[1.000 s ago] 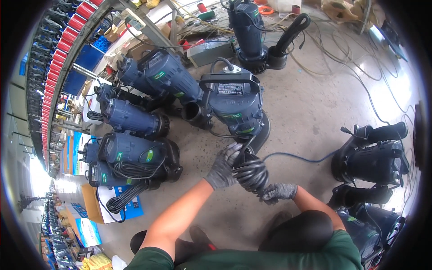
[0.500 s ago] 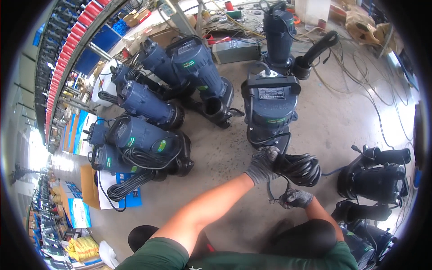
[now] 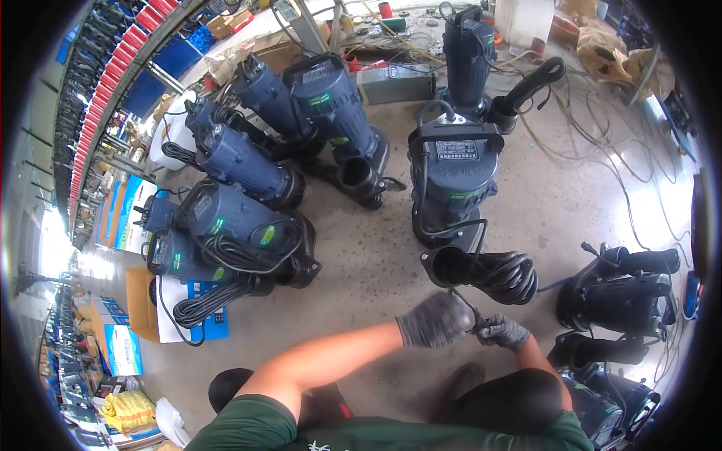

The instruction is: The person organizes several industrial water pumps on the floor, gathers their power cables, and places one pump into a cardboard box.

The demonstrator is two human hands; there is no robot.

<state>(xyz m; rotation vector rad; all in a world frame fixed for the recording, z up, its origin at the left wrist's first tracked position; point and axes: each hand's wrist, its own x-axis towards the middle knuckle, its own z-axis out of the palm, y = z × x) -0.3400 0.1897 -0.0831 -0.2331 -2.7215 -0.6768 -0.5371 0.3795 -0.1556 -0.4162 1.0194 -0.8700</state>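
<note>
A dark blue submersible pump (image 3: pixel 453 177) stands upright in front of me, with a handle and a label plate on top. Its black cable is wound in a coil (image 3: pixel 502 276) that rests at the outlet pipe (image 3: pixel 450 263), low on the near side. Below the coil, my gloved right hand (image 3: pixel 502 331) is closed on the hanging cable end. Close beside it, my gloved left hand (image 3: pixel 436 320) is at the same stretch of cable. Motion smears its fingers, so their grip is unclear.
More pumps (image 3: pixel 239 228) with coiled cables stand on the left. Other pumps (image 3: pixel 613 301) lie at the right, and one pump (image 3: pixel 466 64) stands behind. Loose cables (image 3: pixel 594 128) trail over the floor at the far right. An opened carton (image 3: pixel 143 301) sits at the left.
My left hand has let go of the coil at the outlet and come down toward my right hand. The outlet opening now shows. My right hand has shifted slightly, still on the cable.
</note>
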